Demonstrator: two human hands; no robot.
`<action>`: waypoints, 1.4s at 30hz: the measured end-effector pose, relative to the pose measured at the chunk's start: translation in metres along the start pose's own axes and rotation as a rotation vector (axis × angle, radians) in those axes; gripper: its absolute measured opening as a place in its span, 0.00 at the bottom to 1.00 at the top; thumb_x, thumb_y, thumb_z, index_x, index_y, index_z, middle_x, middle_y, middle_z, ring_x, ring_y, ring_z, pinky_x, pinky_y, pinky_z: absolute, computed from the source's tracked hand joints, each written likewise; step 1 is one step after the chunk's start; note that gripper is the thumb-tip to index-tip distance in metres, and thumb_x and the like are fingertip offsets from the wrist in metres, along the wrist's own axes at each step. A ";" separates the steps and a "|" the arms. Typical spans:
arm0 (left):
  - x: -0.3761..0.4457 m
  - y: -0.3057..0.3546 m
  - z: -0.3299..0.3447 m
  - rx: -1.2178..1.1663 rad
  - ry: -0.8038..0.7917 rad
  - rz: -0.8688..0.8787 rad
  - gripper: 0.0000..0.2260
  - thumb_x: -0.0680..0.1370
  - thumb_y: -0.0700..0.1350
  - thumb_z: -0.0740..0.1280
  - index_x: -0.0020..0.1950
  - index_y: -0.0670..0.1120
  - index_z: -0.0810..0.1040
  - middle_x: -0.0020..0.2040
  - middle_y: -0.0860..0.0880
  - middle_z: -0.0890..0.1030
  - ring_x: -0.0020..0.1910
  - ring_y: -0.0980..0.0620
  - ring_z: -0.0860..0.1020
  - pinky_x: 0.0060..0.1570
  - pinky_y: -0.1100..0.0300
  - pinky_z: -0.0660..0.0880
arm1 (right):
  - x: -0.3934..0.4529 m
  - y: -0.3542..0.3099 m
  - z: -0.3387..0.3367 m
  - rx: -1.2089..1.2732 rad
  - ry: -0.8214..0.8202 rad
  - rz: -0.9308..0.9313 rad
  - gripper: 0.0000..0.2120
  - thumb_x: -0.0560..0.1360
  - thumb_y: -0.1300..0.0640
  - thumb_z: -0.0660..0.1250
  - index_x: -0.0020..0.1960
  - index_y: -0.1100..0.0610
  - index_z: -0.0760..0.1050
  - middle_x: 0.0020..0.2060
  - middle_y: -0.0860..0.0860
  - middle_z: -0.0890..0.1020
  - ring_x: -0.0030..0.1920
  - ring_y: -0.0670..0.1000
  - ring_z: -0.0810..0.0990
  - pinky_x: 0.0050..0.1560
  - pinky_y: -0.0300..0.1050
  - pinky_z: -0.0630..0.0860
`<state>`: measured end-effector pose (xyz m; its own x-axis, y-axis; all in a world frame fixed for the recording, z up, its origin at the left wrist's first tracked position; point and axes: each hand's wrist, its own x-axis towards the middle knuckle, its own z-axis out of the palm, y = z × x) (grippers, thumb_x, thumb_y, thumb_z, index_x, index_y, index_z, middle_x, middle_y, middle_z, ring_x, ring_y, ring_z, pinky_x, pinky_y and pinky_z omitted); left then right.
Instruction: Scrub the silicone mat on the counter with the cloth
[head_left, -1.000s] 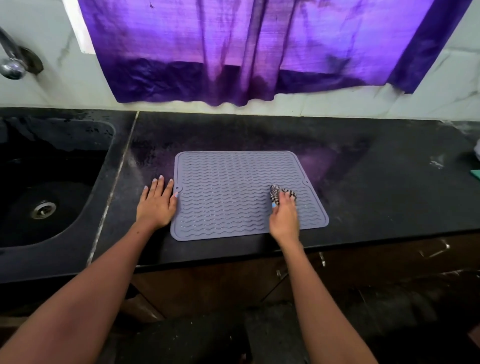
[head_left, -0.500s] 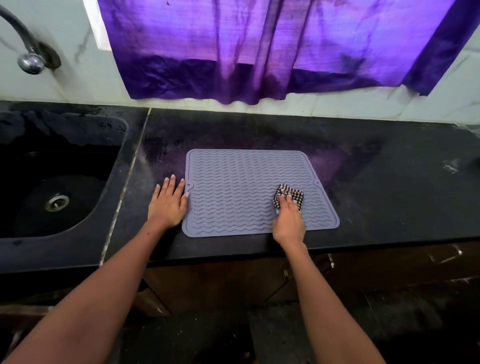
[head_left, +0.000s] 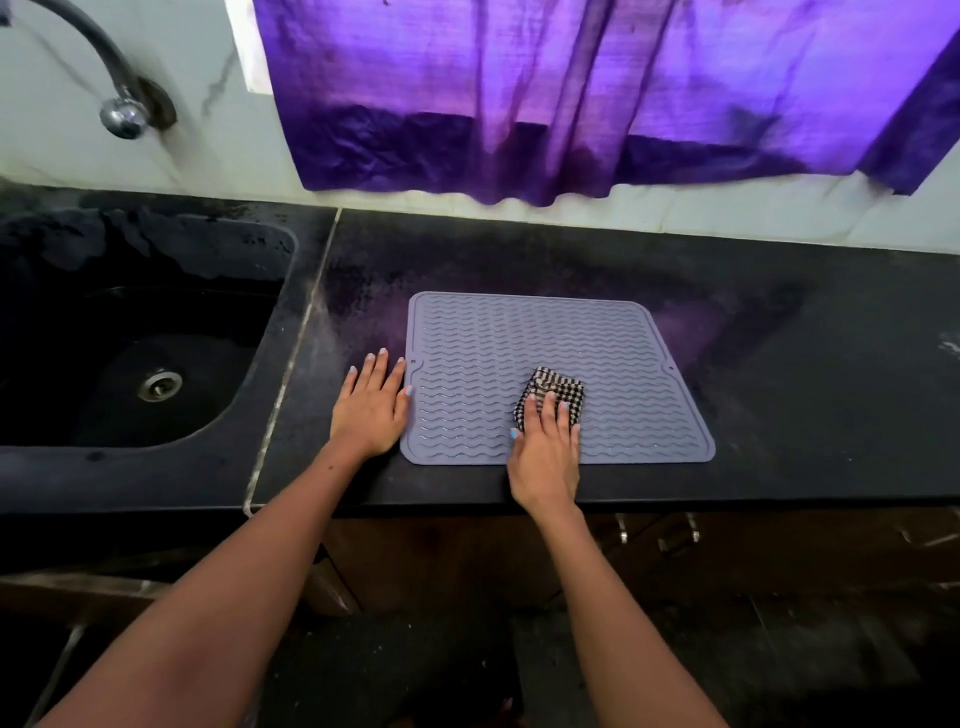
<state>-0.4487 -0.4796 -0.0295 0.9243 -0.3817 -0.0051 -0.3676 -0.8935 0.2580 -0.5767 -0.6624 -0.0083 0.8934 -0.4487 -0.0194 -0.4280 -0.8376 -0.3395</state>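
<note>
We see the black counter; the grey silicone mat lies flat on it, just right of the left hand.
</note>
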 end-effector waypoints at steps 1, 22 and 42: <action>-0.001 0.000 0.000 0.006 -0.005 -0.004 0.23 0.82 0.52 0.45 0.76 0.46 0.50 0.78 0.45 0.48 0.77 0.49 0.45 0.74 0.52 0.40 | 0.002 0.001 0.000 -0.003 -0.006 -0.003 0.26 0.81 0.53 0.51 0.77 0.54 0.49 0.77 0.53 0.48 0.77 0.53 0.44 0.75 0.51 0.41; -0.019 -0.006 -0.001 -0.002 -0.013 0.040 0.23 0.82 0.52 0.43 0.76 0.50 0.50 0.78 0.48 0.49 0.77 0.50 0.46 0.74 0.53 0.42 | -0.022 -0.056 0.024 0.025 0.005 -0.270 0.24 0.81 0.56 0.52 0.76 0.55 0.54 0.76 0.54 0.54 0.77 0.54 0.49 0.75 0.47 0.40; -0.039 -0.009 -0.005 0.042 -0.056 0.095 0.23 0.82 0.50 0.45 0.77 0.50 0.46 0.78 0.48 0.45 0.76 0.49 0.43 0.74 0.52 0.40 | -0.031 -0.082 0.014 0.249 -0.044 -0.301 0.21 0.80 0.63 0.56 0.72 0.56 0.65 0.73 0.52 0.65 0.74 0.52 0.60 0.75 0.44 0.52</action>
<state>-0.4809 -0.4552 -0.0267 0.8781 -0.4771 -0.0367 -0.4587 -0.8612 0.2189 -0.5674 -0.5758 0.0066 0.9813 -0.1764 0.0769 -0.1050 -0.8259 -0.5540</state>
